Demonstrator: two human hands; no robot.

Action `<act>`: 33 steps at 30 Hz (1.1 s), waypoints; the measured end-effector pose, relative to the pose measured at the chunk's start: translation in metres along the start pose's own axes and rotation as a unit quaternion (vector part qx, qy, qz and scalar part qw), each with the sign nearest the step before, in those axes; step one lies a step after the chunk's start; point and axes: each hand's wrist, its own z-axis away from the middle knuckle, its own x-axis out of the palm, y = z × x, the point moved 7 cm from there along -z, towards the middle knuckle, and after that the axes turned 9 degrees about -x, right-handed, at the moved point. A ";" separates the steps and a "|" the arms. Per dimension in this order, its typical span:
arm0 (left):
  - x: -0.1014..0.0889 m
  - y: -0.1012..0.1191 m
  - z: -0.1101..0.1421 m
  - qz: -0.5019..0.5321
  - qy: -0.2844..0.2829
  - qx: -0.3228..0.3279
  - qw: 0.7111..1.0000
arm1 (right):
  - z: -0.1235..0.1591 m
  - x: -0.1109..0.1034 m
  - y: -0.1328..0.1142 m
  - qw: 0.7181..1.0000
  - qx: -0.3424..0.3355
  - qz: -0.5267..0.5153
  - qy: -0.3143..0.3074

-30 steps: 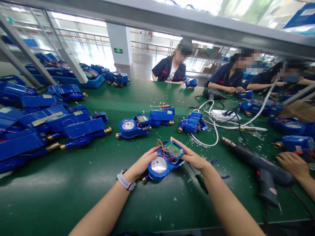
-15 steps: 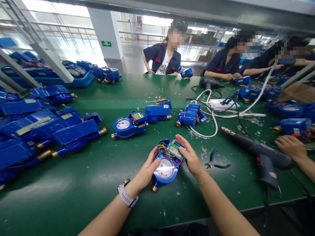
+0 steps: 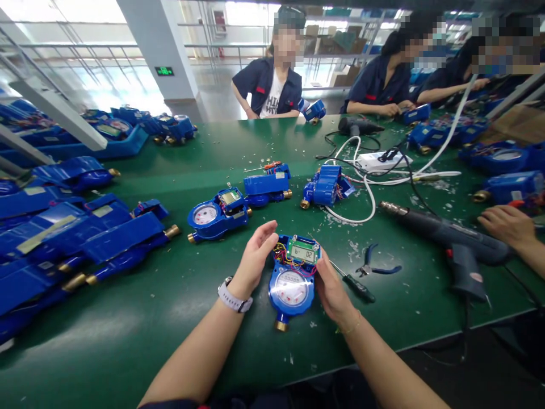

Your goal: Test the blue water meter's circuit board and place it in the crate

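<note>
Blue plastic and brass make up the water meter (image 3: 292, 286), which is laid flat on the green table (image 3: 128, 335) directly before the person, its dial facing up and its display board (image 3: 303, 251) exposed among coloured wires. The meter's right side is gripped by the right hand (image 3: 330, 287), fingers curled against the housing. The left hand (image 3: 254, 255) is held open and relaxed just beside the meter's upper left edge, grasping nothing. A screwdriver (image 3: 355, 284) and pliers (image 3: 374, 266) are placed just right of the meter. A heat gun (image 3: 451, 241) is positioned farther right.
</note>
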 end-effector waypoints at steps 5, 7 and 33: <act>0.015 -0.001 -0.010 -0.023 -0.039 -0.020 0.999 | -0.003 0.004 0.003 0.999 0.011 -0.034 0.020; 0.017 -0.002 -0.009 -0.030 -0.041 -0.021 0.998 | -0.004 0.004 0.003 0.999 0.019 -0.043 0.028; 0.014 -0.024 0.075 -0.177 -0.046 0.127 0.975 | 0.070 0.022 0.000 0.975 0.187 -0.120 0.030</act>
